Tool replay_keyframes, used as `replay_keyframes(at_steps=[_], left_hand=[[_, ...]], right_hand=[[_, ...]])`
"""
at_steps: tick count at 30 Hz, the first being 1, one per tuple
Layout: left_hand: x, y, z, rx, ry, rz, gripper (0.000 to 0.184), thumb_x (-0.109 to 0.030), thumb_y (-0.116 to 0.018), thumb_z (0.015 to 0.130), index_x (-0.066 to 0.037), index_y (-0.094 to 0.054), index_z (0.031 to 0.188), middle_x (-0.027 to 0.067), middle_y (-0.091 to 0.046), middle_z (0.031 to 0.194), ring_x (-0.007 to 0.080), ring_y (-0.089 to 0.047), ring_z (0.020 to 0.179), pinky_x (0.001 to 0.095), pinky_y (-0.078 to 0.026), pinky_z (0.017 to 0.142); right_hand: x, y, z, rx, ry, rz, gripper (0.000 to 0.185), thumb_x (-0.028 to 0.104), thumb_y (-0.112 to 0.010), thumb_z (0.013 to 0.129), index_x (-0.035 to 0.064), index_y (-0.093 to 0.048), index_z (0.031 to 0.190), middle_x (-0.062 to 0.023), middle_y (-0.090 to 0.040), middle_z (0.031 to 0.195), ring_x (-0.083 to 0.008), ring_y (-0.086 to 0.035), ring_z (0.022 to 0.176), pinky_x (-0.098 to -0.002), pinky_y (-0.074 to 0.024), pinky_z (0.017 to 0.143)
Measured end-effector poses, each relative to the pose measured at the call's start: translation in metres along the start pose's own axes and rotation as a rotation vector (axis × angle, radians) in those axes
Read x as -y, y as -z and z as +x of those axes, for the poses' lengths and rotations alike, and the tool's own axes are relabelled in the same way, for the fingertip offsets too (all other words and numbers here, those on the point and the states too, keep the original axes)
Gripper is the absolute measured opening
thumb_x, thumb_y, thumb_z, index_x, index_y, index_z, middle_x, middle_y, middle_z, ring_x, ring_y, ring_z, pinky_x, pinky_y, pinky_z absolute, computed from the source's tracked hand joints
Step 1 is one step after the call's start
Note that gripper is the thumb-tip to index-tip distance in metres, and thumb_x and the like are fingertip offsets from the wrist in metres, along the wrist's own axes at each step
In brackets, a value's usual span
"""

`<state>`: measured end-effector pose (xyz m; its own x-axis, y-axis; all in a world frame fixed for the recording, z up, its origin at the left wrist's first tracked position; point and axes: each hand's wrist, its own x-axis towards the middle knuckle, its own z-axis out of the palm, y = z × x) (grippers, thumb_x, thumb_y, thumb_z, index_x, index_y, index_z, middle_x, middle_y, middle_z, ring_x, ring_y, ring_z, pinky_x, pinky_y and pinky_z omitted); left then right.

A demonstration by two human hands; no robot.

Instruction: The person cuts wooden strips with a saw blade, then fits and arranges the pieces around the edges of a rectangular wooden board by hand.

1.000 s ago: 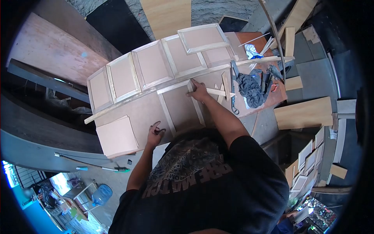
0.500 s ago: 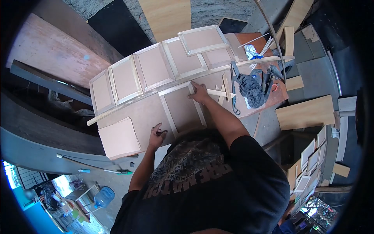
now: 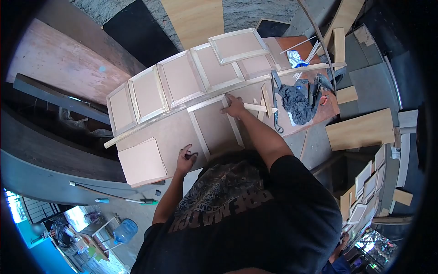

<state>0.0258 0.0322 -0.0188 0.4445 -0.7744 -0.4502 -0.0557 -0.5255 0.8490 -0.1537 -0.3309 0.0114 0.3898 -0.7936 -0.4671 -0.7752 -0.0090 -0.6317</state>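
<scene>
A pale wooden frame [image 3: 199, 134] lies on the brown board of the workbench, close to my body. My right hand [image 3: 233, 107] grips the frame's upper right corner, with fingers and thumb on either side of the strip. Left of the frame, my left hand [image 3: 186, 160] hovers over the board with curled fingers; whether something small is in it I cannot make out. A long wooden strip [image 3: 182, 106] runs across the bench beyond both hands. Behind it stands a row of framed panels [image 3: 180, 77], one more framed panel [image 3: 238, 46] resting on top.
Thin sheets [image 3: 142, 161] are stacked at the bench's left end. Wood offcuts [image 3: 266, 101], a handsaw [image 3: 275, 102] and a dark cloth [image 3: 297, 104] lie at the right. A water bottle [image 3: 125, 231] stands at lower left. Another person's hand [image 3: 342, 243] shows at lower right.
The view has shifted slightly, so the bench appears a little farther right. My right hand keeps its hold on the frame's corner, and my left hand stays curled beside it.
</scene>
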Motion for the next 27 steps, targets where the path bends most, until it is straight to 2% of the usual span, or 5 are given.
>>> replay_keyframes(at_steps=[8,12,27], left_hand=[[-0.008,0.002,-0.003,-0.010,-0.059,0.078,0.063,-0.007,-0.082,0.090,-0.013,-0.062,0.149,0.0043,-0.049,0.107,0.0134,-0.058,0.087,0.0287,-0.056,0.082],[-0.008,0.002,-0.003,0.011,-0.024,-0.001,0.063,-0.007,-0.083,0.089,-0.013,-0.063,0.149,0.0043,-0.049,0.106,0.0136,-0.058,0.087,0.0292,-0.056,0.082],[-0.013,0.002,-0.005,0.019,-0.034,0.026,0.062,-0.008,-0.083,0.092,-0.012,-0.061,0.149,0.0050,-0.050,0.107,0.0138,-0.062,0.088,0.0291,-0.057,0.077]], right_hand=[[0.000,0.000,-0.002,-0.008,0.006,-0.003,0.115,0.031,-0.101,0.062,0.0245,-0.047,0.164,-0.0266,-0.044,0.150,-0.0449,-0.052,0.137,-0.0468,-0.0472,0.118],[0.001,0.002,-0.006,0.002,0.017,0.018,0.114,0.030,-0.101,0.063,0.0241,-0.048,0.163,-0.0268,-0.043,0.150,-0.0459,-0.051,0.138,-0.0472,-0.0467,0.118],[-0.006,0.000,-0.010,-0.022,0.072,0.026,0.116,0.027,-0.100,0.064,0.0198,-0.044,0.165,-0.0286,-0.041,0.154,-0.0481,-0.048,0.141,-0.0484,-0.0430,0.122]])
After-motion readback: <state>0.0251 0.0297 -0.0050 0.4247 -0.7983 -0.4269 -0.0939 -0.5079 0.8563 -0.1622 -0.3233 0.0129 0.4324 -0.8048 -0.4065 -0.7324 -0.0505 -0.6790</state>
